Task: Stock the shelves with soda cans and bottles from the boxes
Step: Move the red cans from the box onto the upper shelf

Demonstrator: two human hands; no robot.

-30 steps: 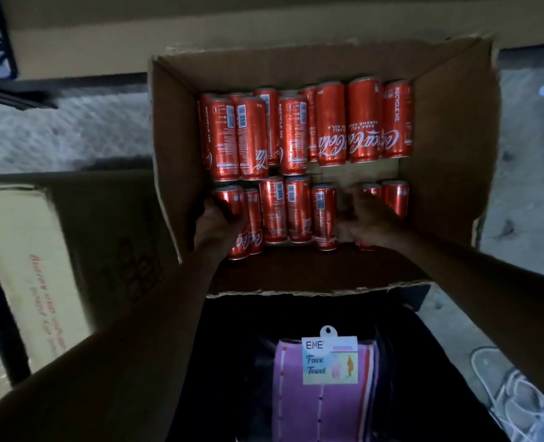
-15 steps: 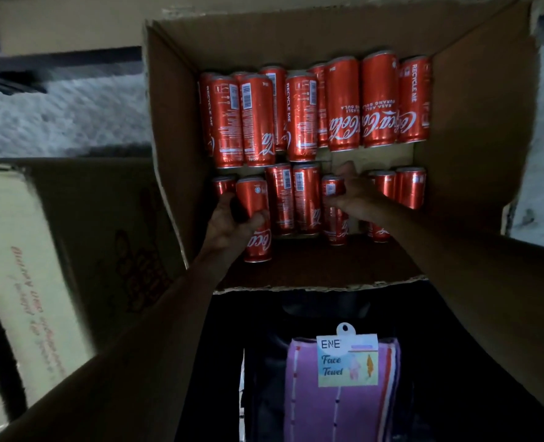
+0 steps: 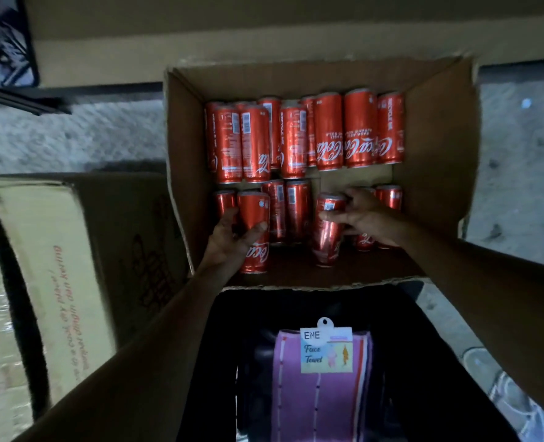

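Left hand (image 3: 228,242) around slim red can (image 3: 254,215)

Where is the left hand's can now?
Head view, left of centre: the can, gripped by the left hand, is at the near-left corner of the cardboard box.

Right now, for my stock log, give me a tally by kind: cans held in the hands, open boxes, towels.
Cans held: 2, the left-hand can in the left hand and the right-hand can in the right hand
Open box: 1
Towel: 1
Total: 4
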